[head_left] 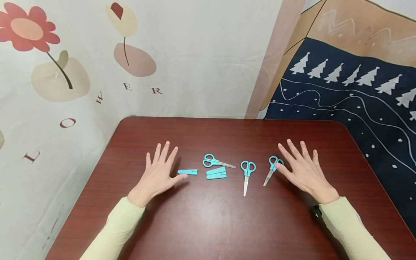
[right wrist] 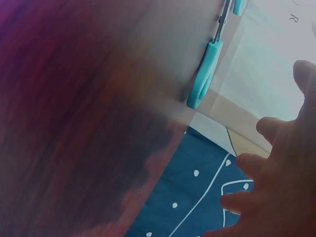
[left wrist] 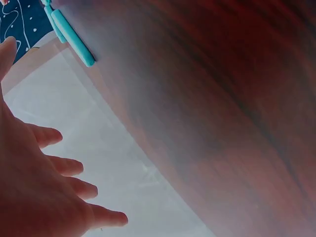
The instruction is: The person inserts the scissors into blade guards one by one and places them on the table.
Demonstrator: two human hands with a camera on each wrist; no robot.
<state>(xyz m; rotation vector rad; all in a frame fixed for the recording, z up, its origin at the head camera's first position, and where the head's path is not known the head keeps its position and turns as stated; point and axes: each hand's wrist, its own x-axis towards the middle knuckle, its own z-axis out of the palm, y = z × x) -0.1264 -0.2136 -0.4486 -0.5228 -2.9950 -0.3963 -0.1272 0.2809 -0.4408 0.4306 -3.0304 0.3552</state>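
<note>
In the head view my left hand (head_left: 155,177), fingers spread, appears held over the table; its thumb tip overlaps a turquoise scissors cover (head_left: 186,172). Two more such covers, an upper cover (head_left: 216,170) and a lower cover (head_left: 216,176), lie side by side to the right. Behind them rests a pair of turquoise-handled scissors (head_left: 217,163), blades pointing right. Another pair of scissors (head_left: 247,172) points toward me. My right hand (head_left: 303,172) is spread as well, its thumb overlapping the handle of the rightmost scissors (head_left: 271,169). Neither hand grips anything.
Everything lies on a dark red-brown table (head_left: 208,231) with rounded far corners. A pale flower-printed cloth (head_left: 201,54) hangs behind and at left. To the right hangs a navy cloth (head_left: 328,94) with white trees.
</note>
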